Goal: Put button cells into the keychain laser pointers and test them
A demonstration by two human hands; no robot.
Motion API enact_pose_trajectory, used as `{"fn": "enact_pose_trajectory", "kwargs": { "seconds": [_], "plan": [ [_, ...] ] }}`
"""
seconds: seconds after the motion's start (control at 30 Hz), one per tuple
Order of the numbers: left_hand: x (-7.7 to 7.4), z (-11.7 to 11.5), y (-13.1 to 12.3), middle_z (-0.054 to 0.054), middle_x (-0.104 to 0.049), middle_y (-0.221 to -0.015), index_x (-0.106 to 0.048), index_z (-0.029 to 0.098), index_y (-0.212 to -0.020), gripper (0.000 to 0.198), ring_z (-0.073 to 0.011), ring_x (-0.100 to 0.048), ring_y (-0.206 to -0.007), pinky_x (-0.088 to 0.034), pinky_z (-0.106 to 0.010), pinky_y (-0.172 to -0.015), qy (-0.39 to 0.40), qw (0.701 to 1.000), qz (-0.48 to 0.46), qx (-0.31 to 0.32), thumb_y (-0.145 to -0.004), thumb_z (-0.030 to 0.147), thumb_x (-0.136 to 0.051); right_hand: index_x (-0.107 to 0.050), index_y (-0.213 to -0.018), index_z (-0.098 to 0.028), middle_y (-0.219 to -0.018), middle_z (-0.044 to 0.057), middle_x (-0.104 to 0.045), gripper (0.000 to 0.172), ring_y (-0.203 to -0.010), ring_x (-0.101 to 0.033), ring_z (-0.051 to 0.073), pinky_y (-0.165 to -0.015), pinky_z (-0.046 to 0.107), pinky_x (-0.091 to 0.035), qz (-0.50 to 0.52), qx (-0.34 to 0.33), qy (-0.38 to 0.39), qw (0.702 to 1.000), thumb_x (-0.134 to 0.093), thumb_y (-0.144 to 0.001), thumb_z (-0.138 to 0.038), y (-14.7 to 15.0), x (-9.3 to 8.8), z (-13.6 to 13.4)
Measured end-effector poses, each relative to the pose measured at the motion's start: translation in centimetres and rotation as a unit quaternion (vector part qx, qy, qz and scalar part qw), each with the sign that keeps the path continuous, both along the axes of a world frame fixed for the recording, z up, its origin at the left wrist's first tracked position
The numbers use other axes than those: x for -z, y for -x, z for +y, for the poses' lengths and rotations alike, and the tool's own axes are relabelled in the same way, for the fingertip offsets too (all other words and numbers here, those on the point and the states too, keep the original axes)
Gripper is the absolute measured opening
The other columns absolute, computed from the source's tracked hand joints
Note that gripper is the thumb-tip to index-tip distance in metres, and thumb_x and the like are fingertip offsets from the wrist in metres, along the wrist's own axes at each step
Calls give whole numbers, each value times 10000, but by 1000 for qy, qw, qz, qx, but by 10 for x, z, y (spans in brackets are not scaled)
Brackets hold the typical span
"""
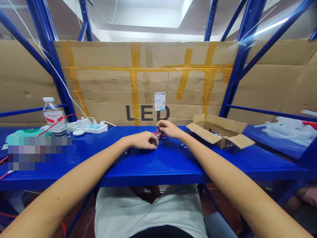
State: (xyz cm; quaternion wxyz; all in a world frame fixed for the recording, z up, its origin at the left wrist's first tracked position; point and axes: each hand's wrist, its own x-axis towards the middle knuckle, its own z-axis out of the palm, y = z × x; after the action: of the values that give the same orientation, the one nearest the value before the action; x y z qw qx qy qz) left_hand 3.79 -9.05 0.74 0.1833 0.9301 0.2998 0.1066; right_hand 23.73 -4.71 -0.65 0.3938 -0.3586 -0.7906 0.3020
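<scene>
My right hand (170,129) is above the far middle of the blue table, thumb and fingers pinched on a small dark thing (158,127) too small to name. Just below it lies a small bunch of slim, shiny, pen-like sticks (162,136), red and purple among them. Palm down, my left hand (145,140) rests on the table left of that bunch. Its fingers curl loosely, with a gap between thumb and fingertips, and I see nothing held in it. A small dark piece (127,152) lies by the left wrist. Blue and green pieces (182,144) lie beside my right forearm.
An open cardboard box (224,142) with slim items inside stands to the right. On the left are a water bottle (53,115), a white power strip (95,128) with cables, and a green packet (24,135). A large cardboard sheet (111,86) closes off the back between blue posts.
</scene>
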Motion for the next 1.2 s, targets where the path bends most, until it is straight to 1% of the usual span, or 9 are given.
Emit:
{"fn": "enact_pose_trajectory", "kwargs": {
  "seconds": [0.13,0.23,0.37,0.47,0.63,0.83,0.97,1.07,1.2],
  "plan": [
    [6,-1,-6,2,-641,-724,-684,175,-864,158,-133,-566,-651,-396,-229,-609,-27,999,26,3,-767,204,-563,-509,-887,-195,-761,-1,-563,144,-633,-547,127,-596,265,-486,29,-5,68,997,-468,-788,-99,2,1,0],
    [3,2,-3,9,-626,-688,-655,165,-819,118,-125,-554,-622,-400,-229,-605,-39,999,14,-23,-750,190,-563,-518,-891,-189,-759,-2,-552,151,-623,-526,125,-596,268,-472,27,-7,57,998,-450,-789,-100,3,1,0],
    [-8,12,10,-7,-639,-717,-635,151,-791,92,-125,-564,-659,-426,-229,-621,-101,983,-119,-94,-743,195,-570,-547,-869,-181,-753,1,-564,145,-635,-497,131,-616,265,-433,-1,9,22,1000,-459,-777,-111,4,-1,-2],
    [-13,16,14,-14,-629,-715,-622,145,-820,112,-119,-558,-627,-429,-222,-563,-101,957,-231,-147,-769,232,-572,-556,-865,-180,-768,9,-575,150,-675,-512,148,-648,282,-431,-27,3,-2,1000,-442,-786,-124,7,-3,-7],
    [-6,16,6,-1,-615,-696,-608,148,-824,114,-103,-543,-597,-436,-197,-510,-96,942,-282,-155,-774,248,-589,-564,-845,-176,-787,9,-575,157,-743,-515,151,-719,288,-427,-71,-12,-82,994,-419,-815,-125,12,-3,-14],
    [-5,17,8,-4,-608,-689,-610,147,-819,89,-95,-533,-532,-442,-196,-447,-38,948,-278,-148,-768,219,-595,-596,-897,-171,-907,43,-642,177,-858,-563,174,-807,321,-433,-72,7,-116,991,-426,-858,-142,15,0,-14],
    [-9,15,9,9,-607,-644,-606,135,-795,50,-73,-521,-463,-444,-195,-448,-4,947,-283,-148,-769,173,-586,-570,-957,-178,-972,54,-651,186,-928,-584,177,-862,329,-434,-26,4,-121,992,-428,-847,-131,17,2,-15],
    [-9,15,8,-3,-626,-626,-605,124,-784,42,-74,-533,-457,-446,-193,-442,30,941,-305,-145,-783,163,-588,-534,-970,-187,-962,49,-632,141,-908,-578,181,-834,326,-437,-10,11,-143,990,-510,-832,-195,17,2,-18],
    [-5,17,5,-41,-666,-671,-601,116,-771,93,-102,-588,-505,-488,-211,-439,75,924,-350,-134,-793,204,-619,-503,-886,-201,-890,30,-571,151,-844,-529,183,-770,314,-421,-40,45,-231,971,-579,-758,-174,16,3,-21]
  ]
}}
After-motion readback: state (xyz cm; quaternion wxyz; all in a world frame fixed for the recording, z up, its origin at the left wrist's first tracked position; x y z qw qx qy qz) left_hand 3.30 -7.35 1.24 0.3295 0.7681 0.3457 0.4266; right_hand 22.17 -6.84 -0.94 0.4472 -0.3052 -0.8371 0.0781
